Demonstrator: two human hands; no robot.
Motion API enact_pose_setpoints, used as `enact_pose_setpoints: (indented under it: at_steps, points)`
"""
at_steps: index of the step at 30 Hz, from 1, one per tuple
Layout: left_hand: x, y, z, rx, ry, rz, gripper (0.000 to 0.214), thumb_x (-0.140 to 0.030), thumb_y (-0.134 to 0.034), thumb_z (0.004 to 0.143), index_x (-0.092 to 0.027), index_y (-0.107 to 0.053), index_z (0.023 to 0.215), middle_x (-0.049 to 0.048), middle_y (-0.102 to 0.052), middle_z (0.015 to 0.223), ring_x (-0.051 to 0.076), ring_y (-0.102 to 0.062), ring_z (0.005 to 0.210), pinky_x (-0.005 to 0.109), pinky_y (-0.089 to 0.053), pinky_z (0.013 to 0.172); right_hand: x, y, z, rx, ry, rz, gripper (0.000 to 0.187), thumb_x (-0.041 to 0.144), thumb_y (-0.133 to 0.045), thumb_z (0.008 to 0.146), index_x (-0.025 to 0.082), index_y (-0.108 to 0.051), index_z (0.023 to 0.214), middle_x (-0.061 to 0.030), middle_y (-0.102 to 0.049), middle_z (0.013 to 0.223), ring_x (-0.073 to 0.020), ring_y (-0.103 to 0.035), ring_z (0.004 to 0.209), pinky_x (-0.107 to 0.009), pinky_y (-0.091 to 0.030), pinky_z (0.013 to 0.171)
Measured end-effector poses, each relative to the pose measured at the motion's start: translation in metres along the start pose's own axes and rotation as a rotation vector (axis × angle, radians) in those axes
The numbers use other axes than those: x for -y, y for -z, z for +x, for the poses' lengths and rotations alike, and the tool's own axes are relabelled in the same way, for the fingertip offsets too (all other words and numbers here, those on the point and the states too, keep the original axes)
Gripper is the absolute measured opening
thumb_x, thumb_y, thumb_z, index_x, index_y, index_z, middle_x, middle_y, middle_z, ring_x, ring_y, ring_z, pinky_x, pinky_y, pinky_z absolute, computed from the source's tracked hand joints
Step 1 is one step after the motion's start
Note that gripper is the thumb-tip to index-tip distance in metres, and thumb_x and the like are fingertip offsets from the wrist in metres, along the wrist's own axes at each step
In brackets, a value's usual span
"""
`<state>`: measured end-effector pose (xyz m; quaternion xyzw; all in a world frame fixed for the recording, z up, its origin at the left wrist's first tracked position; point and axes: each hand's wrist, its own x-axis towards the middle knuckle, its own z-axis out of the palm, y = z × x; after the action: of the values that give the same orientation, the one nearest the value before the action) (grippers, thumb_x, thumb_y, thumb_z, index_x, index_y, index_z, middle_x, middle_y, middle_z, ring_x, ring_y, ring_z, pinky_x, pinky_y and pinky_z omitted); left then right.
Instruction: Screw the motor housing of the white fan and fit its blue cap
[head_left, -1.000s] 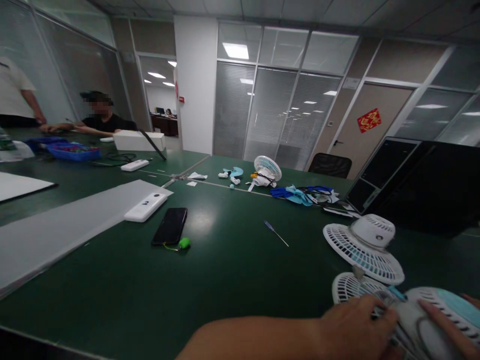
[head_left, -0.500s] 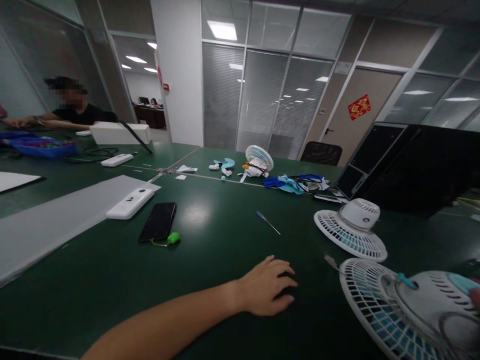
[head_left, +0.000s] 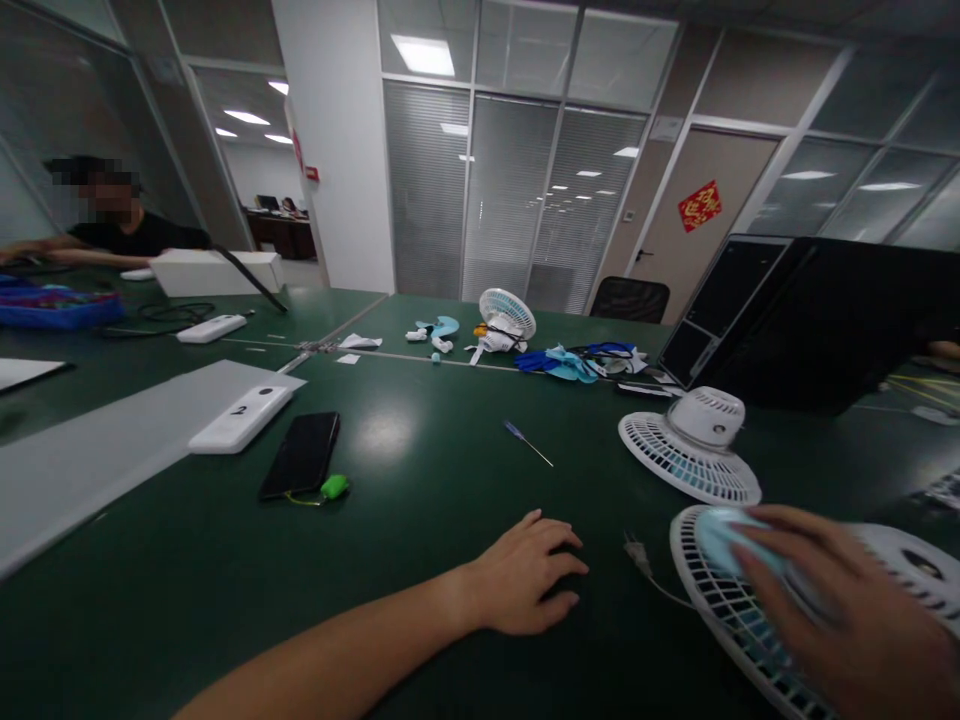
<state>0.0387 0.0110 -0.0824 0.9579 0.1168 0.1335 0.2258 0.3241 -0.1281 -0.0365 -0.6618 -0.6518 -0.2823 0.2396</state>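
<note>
My left hand [head_left: 529, 578] lies palm down on the green tabletop, fingers a little spread and nothing in them. Over at the lower right, my right hand [head_left: 840, 590] is closed on a light-blue rounded plastic piece [head_left: 727, 540], blurred by motion. Hand and piece are above a white fan with a round grille [head_left: 694, 570], covering part of it; whether the piece touches the grille I cannot tell. A plug [head_left: 636, 550] on a pale cord lies left of this fan. Behind it rests a second white fan [head_left: 705, 425], grille down. A screwdriver [head_left: 529, 443] lies beyond my left hand.
A black phone [head_left: 301, 455] with a green tag and a white box marked 2 [head_left: 241, 420] are at the left. A third fan [head_left: 506, 320] and blue gloves [head_left: 562, 362] lie farther back. A black computer case [head_left: 810, 310] stands right. A person [head_left: 112, 215] sits far left.
My right hand has come in from the right edge, over the near fan's grille, holding the light-blue piece. The view has turned slightly right; my left hand stays on the table.
</note>
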Motion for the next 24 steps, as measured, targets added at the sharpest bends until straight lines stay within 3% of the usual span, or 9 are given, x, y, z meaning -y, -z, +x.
enact_pose_setpoints:
  at_steps: [2, 4, 7, 10, 12, 15, 17, 21, 24]
  points:
    - [0.0, -0.001, 0.001, 0.001, 0.009, 0.003, 0.038, -0.031, -0.061, 0.092, -0.018, -0.061, 0.128, 0.0154, -0.058, 0.138, 0.029, -0.047, 0.138, 0.061, -0.03, 0.116, 0.028, -0.028, 0.006, 0.081, 0.2, 0.011, 0.039, 0.042, -0.041, 0.099, 0.021, -0.074, 0.097, -0.0124, -0.072, 0.108, -0.0262, -0.069, 0.095, -0.042, -0.057, 0.081]
    - [0.0, -0.001, 0.001, 0.002, 0.016, 0.007, 0.038, -0.031, -0.061, 0.092, -0.017, -0.062, 0.127, 0.0153, -0.059, 0.137, 0.029, -0.048, 0.138, 0.061, -0.03, 0.116, 0.047, -0.053, 0.012, 0.204, 0.19, -0.072, 0.034, 0.032, -0.044, 0.097, 0.017, -0.074, 0.102, -0.0116, -0.073, 0.109, -0.0242, -0.069, 0.095, -0.04, -0.057, 0.083]
    - [-0.001, -0.002, 0.001, 0.004, 0.02, 0.012, 0.038, -0.03, -0.061, 0.092, -0.018, -0.061, 0.128, 0.0146, -0.059, 0.138, 0.028, -0.047, 0.138, 0.06, -0.029, 0.117, 0.055, -0.077, 0.025, 0.355, 0.1, -0.18, 0.031, 0.022, -0.047, 0.094, 0.013, -0.076, 0.1, -0.014, -0.075, 0.105, -0.027, -0.07, 0.095, -0.041, -0.057, 0.082]
    - [-0.001, -0.002, 0.0, 0.008, 0.023, 0.016, 0.038, -0.031, -0.06, 0.093, -0.018, -0.06, 0.129, 0.0142, -0.058, 0.138, 0.028, -0.046, 0.139, 0.06, -0.029, 0.117, 0.052, -0.081, 0.033, 0.4, 0.063, -0.228, 0.034, 0.021, -0.045, 0.095, 0.009, -0.077, 0.099, -0.0205, -0.074, 0.11, -0.0382, -0.065, 0.111, -0.054, -0.054, 0.086]
    - [-0.001, -0.002, 0.0, 0.009, 0.025, 0.019, 0.038, -0.031, -0.059, 0.093, -0.018, -0.06, 0.129, 0.0144, -0.058, 0.138, 0.029, -0.047, 0.138, 0.06, -0.029, 0.117, 0.052, -0.076, 0.032, 0.415, 0.064, -0.248, 0.037, 0.025, -0.046, 0.095, 0.009, -0.073, 0.115, -0.0219, -0.067, 0.127, -0.0423, -0.056, 0.125, -0.062, -0.048, 0.094]
    - [-0.001, -0.002, 0.0, 0.009, 0.024, 0.017, 0.038, -0.031, -0.059, 0.093, -0.019, -0.06, 0.129, 0.014, -0.058, 0.137, 0.028, -0.047, 0.138, 0.06, -0.03, 0.117, 0.055, -0.069, 0.023, 0.5, 0.157, -0.207, 0.045, 0.036, -0.047, 0.096, 0.024, -0.058, 0.138, -0.0098, -0.049, 0.15, -0.0355, -0.043, 0.14, -0.062, -0.04, 0.106]
    - [-0.001, -0.002, 0.0, 0.009, 0.019, 0.013, 0.038, -0.031, -0.059, 0.093, -0.02, -0.06, 0.13, 0.0135, -0.058, 0.137, 0.028, -0.047, 0.138, 0.059, -0.03, 0.117, 0.056, -0.069, 0.015, 0.605, 0.173, -0.181, 0.051, 0.046, -0.046, 0.096, 0.027, -0.053, 0.143, -0.0055, -0.045, 0.153, -0.0311, -0.041, 0.142, -0.057, -0.036, 0.112]
    - [-0.001, -0.002, 0.0, 0.01, 0.015, 0.011, 0.039, -0.031, -0.058, 0.094, -0.02, -0.058, 0.131, 0.0133, -0.057, 0.138, 0.028, -0.047, 0.138, 0.059, -0.03, 0.117, 0.051, -0.08, 0.013, 0.656, -0.024, -0.278, 0.074, 0.065, -0.04, 0.093, 0.008, -0.062, 0.134, -0.024, -0.057, 0.139, -0.0436, -0.049, 0.133, -0.065, -0.038, 0.105]
    - [0.0, -0.003, -0.001, 0.007, 0.016, 0.022, 0.039, -0.031, -0.058, 0.094, -0.02, -0.059, 0.131, 0.0129, -0.057, 0.138, 0.028, -0.047, 0.138, 0.06, -0.03, 0.117, 0.055, -0.081, 0.023, 0.618, -0.085, -0.317, 0.077, 0.069, -0.04, 0.09, 0.01, -0.062, 0.134, -0.0244, -0.059, 0.137, -0.0491, -0.045, 0.134, -0.07, -0.035, 0.103]
